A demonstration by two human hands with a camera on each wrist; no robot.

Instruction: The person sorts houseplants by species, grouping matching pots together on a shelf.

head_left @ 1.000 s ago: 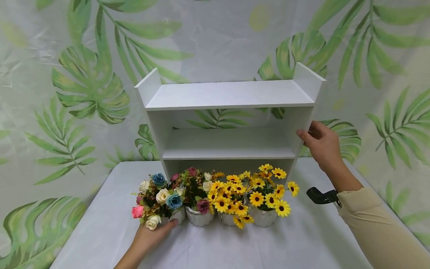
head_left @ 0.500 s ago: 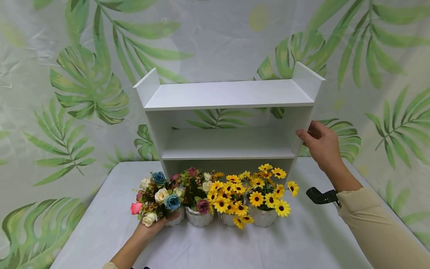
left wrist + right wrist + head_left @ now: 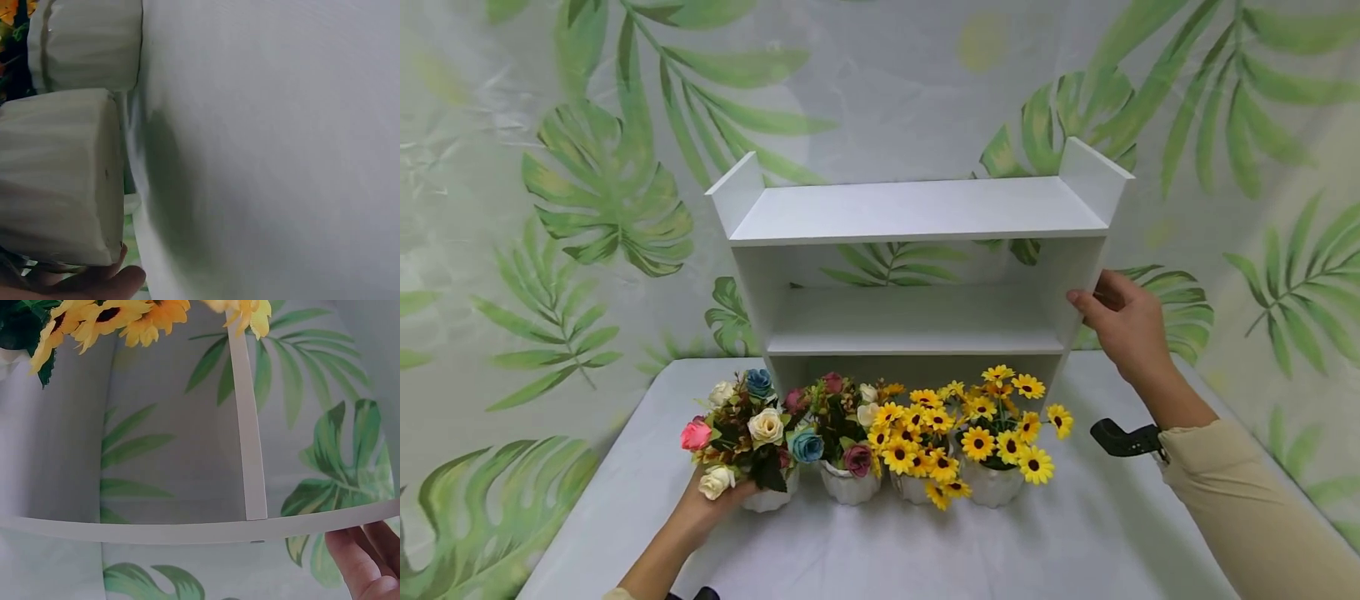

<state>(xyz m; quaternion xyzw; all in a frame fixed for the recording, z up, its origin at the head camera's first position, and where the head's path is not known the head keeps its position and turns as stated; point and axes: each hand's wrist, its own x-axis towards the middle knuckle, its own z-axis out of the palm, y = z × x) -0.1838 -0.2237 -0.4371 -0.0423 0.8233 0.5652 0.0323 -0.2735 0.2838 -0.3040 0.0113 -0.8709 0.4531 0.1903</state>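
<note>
On the left in the head view, my left hand grips a white ribbed flowerpot of artificial roses in cream, blue and pink. The left wrist view shows this pot tipped, its underside partly facing the camera and a shadow on the cloth beside it; fingertips lie at its base. My right hand holds the right side panel of a white shelf, thumb on the front edge. In the right wrist view, fingers touch that panel's edge.
A pot of dark pink and cream roses stands right of the held one. Beyond it are two pots of yellow daisy-like flowers, in front of the bottom compartment. A white cloth covers the table; a leaf-print backdrop hangs behind.
My left hand has shifted its grip lower round the pot of mixed roses and moved it left, apart from the neighbouring pot, with the flowers turning. My right hand has stayed on the shelf panel.
</note>
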